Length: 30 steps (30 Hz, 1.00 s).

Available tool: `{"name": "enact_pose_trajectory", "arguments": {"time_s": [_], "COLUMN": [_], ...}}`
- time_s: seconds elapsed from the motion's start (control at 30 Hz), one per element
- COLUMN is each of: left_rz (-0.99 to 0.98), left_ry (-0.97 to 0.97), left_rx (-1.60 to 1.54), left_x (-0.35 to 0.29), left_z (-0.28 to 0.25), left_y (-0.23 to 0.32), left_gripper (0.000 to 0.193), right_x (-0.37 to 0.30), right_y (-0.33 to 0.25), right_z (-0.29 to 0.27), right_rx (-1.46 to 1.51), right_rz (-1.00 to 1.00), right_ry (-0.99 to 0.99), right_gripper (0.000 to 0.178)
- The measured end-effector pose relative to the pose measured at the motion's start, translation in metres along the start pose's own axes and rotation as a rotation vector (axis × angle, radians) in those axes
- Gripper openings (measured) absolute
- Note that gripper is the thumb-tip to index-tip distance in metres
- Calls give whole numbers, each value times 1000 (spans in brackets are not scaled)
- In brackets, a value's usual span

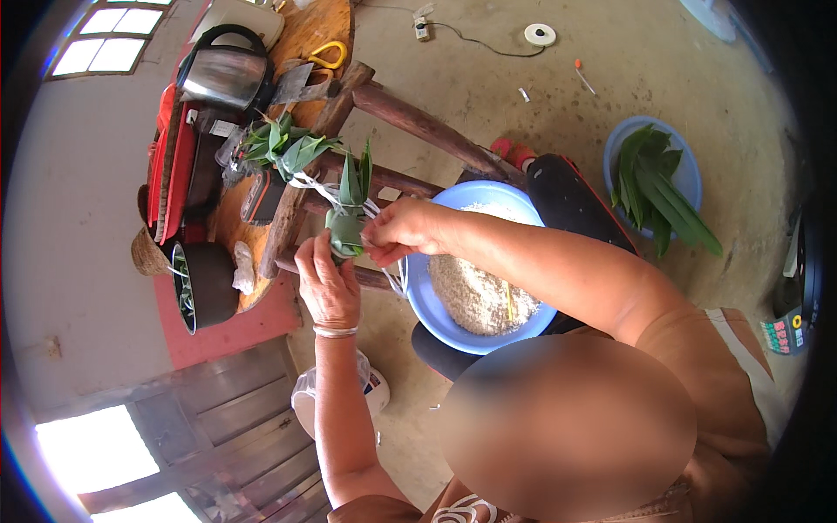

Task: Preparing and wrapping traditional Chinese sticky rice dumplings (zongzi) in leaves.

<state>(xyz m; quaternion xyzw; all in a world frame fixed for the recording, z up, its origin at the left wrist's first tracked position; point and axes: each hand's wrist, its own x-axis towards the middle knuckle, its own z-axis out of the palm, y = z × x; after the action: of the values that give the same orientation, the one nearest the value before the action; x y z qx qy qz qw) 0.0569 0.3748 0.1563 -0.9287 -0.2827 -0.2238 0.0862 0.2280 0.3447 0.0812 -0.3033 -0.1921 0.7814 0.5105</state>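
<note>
A: Nearest to the lens?

B: My own forearms, coming in from the lower edge. Left one is wearing a pale bangle (pixel 336 331) at the wrist. Under it a white plastic bag (pixel 305 397) is sitting on the concrete floor (pixel 610 96).

A: Grip state?

B: My left hand (pixel 327 279) is cupping a leaf-wrapped bundle (pixel 346 234) from below, fingers pressed closed around it. My right hand (pixel 403 228) is touching the bundle's right side, fingertips pinching something pale there; I think it's the white string (pixel 312 185), but can't tell for sure.

A: Where is the bundle exactly?

B: In the air between both hands, just left of the blue bowl of rice (pixel 478 292), in front of the wooden frame (pixel 410 122). Its leaf tips are pointing up. The string is running from it toward a bunch of finished green bundles (pixel 283 146) hanging off the frame.

A: Around that?

B: The bowl is sitting on my lap, right beside the hands. To the left, a dark pot (pixel 205 283) is resting on the round wooden table (pixel 309 35).

A: Farther out?

B: A steel kettle (pixel 225 74) and yellow-handled scissors (pixel 330 56) are lying on the table's far part. Well apart on the right, a second blue bowl (pixel 689 170) is holding long green leaves (pixel 658 187). A roll of white tape (pixel 540 34) is lying on the floor beyond.
</note>
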Motion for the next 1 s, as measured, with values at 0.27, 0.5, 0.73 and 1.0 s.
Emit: {"name": "enact_pose_trajectory", "arguments": {"time_s": [0.27,0.5,0.73,1.0], "left_rz": [-82,-208,-349,-254], "left_ry": [-128,-196,-129,-103], "left_rx": [-179,-210,-348,-280], "left_x": [18,21,16,21], "left_z": [-6,-13,0,-3], "left_y": [6,11,14,31], "left_gripper": [38,37,38,38], "right_x": [-54,-121,-177,-199], "right_y": [12,-2,-1,-9], "right_z": [-23,-46,-39,-21], "right_rx": [-958,-1185,-1301,-1456], "right_rz": [-465,-700,-766,-928], "right_ry": [133,191,160,-45], "right_gripper": [9,5,10,10]}}
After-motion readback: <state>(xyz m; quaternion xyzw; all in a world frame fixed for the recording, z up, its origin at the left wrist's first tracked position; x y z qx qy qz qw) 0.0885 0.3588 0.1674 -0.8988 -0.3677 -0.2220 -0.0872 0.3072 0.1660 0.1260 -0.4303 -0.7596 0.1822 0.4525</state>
